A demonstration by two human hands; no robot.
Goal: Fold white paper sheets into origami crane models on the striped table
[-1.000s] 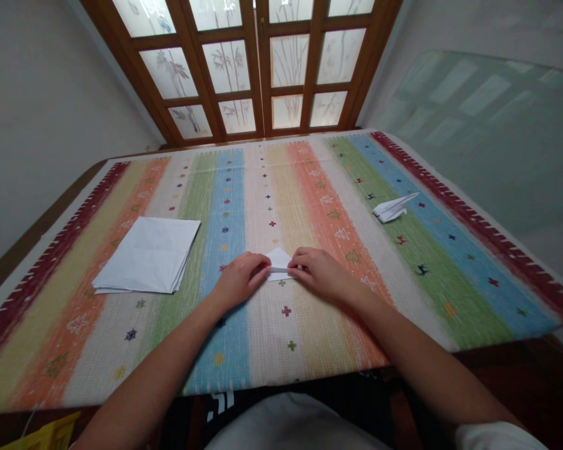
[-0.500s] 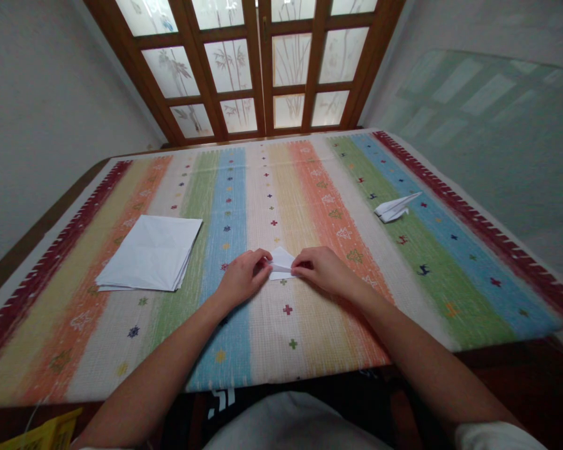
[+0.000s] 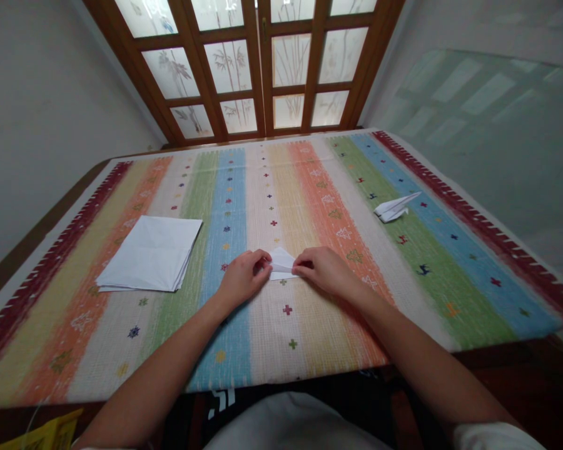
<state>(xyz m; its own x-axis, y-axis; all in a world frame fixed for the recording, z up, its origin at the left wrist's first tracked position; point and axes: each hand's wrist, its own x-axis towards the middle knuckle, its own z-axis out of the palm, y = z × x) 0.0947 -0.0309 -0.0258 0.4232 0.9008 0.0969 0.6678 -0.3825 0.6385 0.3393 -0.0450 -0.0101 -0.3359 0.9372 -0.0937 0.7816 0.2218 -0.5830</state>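
Both hands meet at mid-table over a small folded white paper point(image 3: 281, 265), which sits between them, low on the striped woven cloth point(image 3: 263, 365). Left hand point(image 3: 243, 278): fingers curled, gripping the paper's left end. Right hand point(image 3: 321, 270): fingertips point(image 3: 295, 267) pinched onto its right end. The paper's folded point faces away from the person.

Left of the hands, just clear of them, lies a squared stack of white paper point(image 3: 149, 253) on the orange and green stripes. Far right, well apart, a finished paper airplane point(image 3: 393, 208) rests across the green and blue stripes. Beyond the table stand wooden-framed frosted glass doors point(image 3: 261, 62), etched with bamboo.
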